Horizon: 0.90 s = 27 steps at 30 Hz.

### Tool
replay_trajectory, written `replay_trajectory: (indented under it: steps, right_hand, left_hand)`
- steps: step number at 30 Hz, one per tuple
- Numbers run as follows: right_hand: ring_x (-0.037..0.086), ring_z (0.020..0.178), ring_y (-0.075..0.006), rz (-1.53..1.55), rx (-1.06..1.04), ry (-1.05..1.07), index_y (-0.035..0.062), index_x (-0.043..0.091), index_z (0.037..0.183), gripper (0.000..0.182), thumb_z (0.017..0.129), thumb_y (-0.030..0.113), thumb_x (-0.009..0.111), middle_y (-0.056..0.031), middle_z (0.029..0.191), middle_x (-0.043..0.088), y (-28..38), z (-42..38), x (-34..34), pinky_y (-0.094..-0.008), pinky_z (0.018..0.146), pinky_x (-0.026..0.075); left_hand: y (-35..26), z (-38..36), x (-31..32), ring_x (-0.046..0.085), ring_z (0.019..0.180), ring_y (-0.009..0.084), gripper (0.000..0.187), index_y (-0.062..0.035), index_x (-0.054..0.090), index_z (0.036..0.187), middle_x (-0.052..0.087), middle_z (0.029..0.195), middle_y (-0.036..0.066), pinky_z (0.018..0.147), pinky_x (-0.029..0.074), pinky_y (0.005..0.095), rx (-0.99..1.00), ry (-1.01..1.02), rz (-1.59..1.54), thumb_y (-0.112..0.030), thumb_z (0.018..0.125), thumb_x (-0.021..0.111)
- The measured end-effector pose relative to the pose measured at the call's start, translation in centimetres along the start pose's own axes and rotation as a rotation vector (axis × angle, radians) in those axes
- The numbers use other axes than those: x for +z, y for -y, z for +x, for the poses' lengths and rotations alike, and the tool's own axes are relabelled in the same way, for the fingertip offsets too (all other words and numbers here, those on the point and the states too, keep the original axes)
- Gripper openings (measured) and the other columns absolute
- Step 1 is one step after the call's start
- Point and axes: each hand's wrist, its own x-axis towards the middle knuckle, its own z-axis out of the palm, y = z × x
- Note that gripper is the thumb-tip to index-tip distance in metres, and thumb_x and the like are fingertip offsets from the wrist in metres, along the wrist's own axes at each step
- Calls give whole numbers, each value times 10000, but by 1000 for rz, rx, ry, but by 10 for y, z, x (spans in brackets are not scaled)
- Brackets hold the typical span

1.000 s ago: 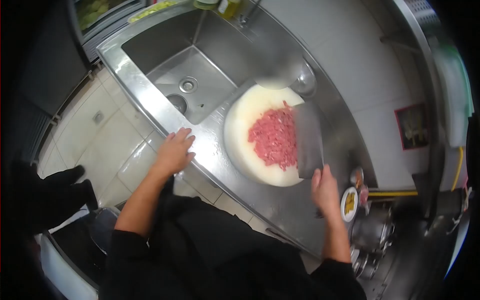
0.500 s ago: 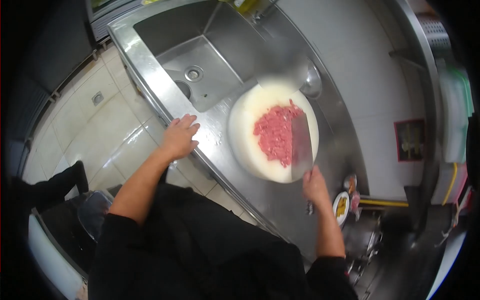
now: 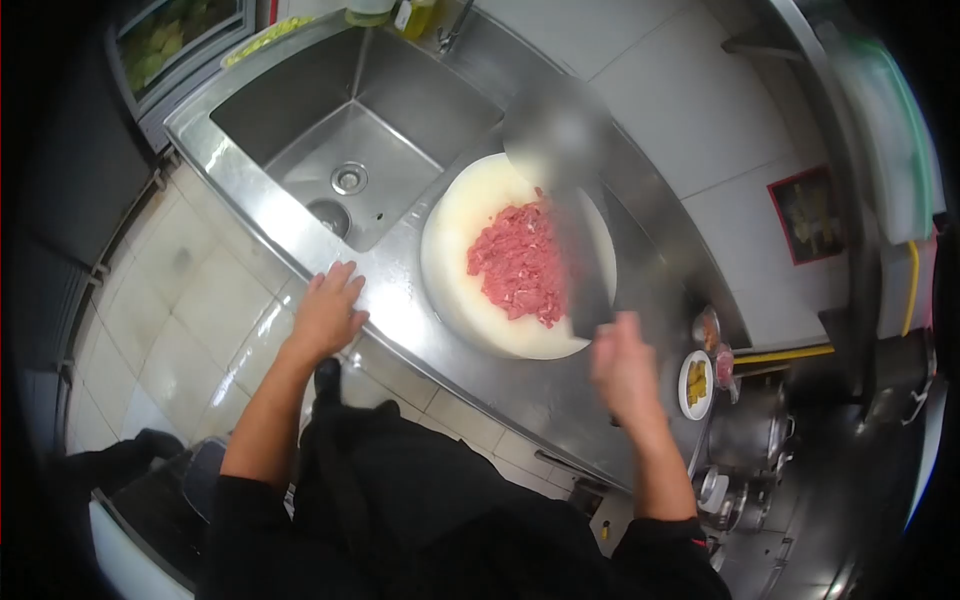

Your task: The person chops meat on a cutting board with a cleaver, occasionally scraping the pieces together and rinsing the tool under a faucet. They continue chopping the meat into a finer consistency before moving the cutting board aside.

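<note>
A round white chopping block (image 3: 450,255) stands on the steel counter, bearing a heap of chopped pinkish-red raw meat (image 3: 518,262). My right hand (image 3: 624,372) is wrapped around the handle of a cleaver, just off the block's lower right side. The cleaver's broad blade (image 3: 590,275), smeared by motion, reaches across the right part of the block and overlaps the meat's right edge. My left hand (image 3: 332,312) rests on the counter's front edge, fingers spread, holding nothing.
Beyond my left hand is a steel sink (image 3: 390,150) with a tap (image 3: 450,38) behind it. To the right sit a white oval dish (image 3: 696,385) of yellow pieces and a small bowl (image 3: 707,330). Pots (image 3: 745,430) stand farther right. Tiled floor (image 3: 200,300) lies at left.
The whole view has shifted, so the block and sink appear farther left. The cleaver has moved and its blade now looks darker and blurred. My left hand stays on the counter edge.
</note>
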Motion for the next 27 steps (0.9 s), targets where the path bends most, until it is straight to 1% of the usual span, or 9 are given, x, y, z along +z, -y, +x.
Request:
replay_trajectory:
  steps: [4,7,8,11,15,16,20,24,27]
  right_hand:
    - [604,818,-530,-152,-40,77,-6,454,1062,204,991,185,459,-290,830,646,-7,12,-4,-575,724,453]
    - [607,853,-530,123,78,-143,-15,448,1111,251,982,199,466,-310,887,649,1,4,2,-589,754,454]
    - [599,874,-536,47,-89,-94,-20,444,1129,251,974,175,474,-324,905,642,-22,10,20,-590,760,450]
    - [577,841,-550,-71,-145,-15,9,464,1054,197,993,195,480,-341,808,604,-24,22,-6,-579,699,426]
    - [583,851,-528,-84,-199,-52,-10,479,1004,222,1000,212,460,-325,809,607,-30,25,27,-560,720,433]
    - [578,861,-532,-57,-64,65,-15,466,1002,234,1003,219,449,-329,830,606,-32,30,20,-559,736,438]
    - [613,895,-519,36,0,-178,-19,469,1121,258,981,196,442,-318,936,650,-16,31,8,-577,770,457]
    - [616,929,-511,18,33,98,-13,443,1158,270,981,191,447,-344,916,637,-23,51,-18,-567,821,459]
    - [602,951,-516,113,-10,-125,-15,463,1134,267,982,204,447,-352,946,632,-26,44,8,-568,842,453]
  left_hand:
    - [-5,2,4,289,1457,324,573,-61,492,1402,356,1545,157,1190,233,453,9,0,-1,-266,893,658]
    - [1,-1,3,295,1455,327,585,-65,481,1414,347,1552,159,1190,236,454,-7,17,49,-274,897,654]
    - [-3,-2,6,297,1454,328,588,-66,477,1418,344,1554,159,1190,238,454,-3,30,62,-278,899,652]
    - [-4,-4,8,308,1447,353,591,-54,505,1384,380,1531,150,1178,262,483,-8,-21,2,-280,870,686]
    - [1,-4,10,301,1456,315,579,-77,484,1414,333,1565,146,1189,245,438,9,12,65,-306,906,640]
    - [-2,-7,8,297,1459,314,581,-78,487,1411,329,1569,145,1188,246,439,18,-6,55,-309,902,645]
    - [-3,-7,6,305,1453,325,576,-69,495,1398,340,1560,150,1179,260,454,-2,-3,39,-290,891,658]
    - [-7,-4,6,299,1456,326,580,-60,491,1399,339,1561,149,1184,251,453,-3,2,43,-292,894,657]
    - [-2,-3,3,284,1465,316,587,-59,483,1407,328,1569,147,1193,233,442,-24,13,53,-308,902,648]
